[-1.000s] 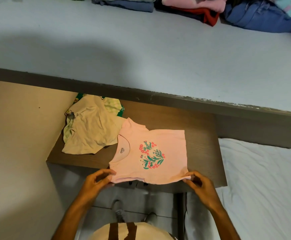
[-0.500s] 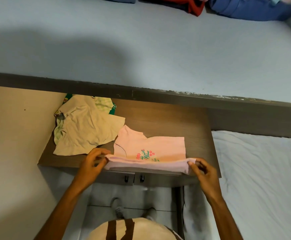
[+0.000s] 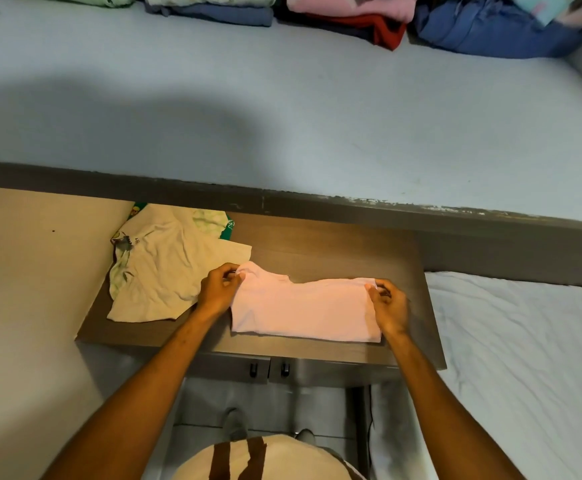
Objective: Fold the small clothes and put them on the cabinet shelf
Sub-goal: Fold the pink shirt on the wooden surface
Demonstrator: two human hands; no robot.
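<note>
A small pink shirt [image 3: 303,311] lies folded in half on the brown cabinet top [image 3: 334,251], its flower print hidden inside the fold. My left hand [image 3: 218,289] pinches the shirt's far left corner. My right hand [image 3: 388,303] pinches its far right corner. A crumpled beige garment [image 3: 164,271] lies unfolded to the left, on top of a green patterned piece [image 3: 213,221]. Above, a light blue shelf [image 3: 282,109] carries folded clothes along its back: blue [image 3: 220,13], pink and red [image 3: 358,12], and dark blue [image 3: 490,32].
A beige wall [image 3: 29,271] stands on the left. White bedding [image 3: 525,358] lies to the right of the cabinet. Two cabinet door handles [image 3: 268,368] show below the front edge. The shelf's grey front lip [image 3: 282,199] overhangs the back of the cabinet top.
Both hands lifted the near edge of the pink shirt and carried it over to the far edge, folding it in half and covering the flower print.
</note>
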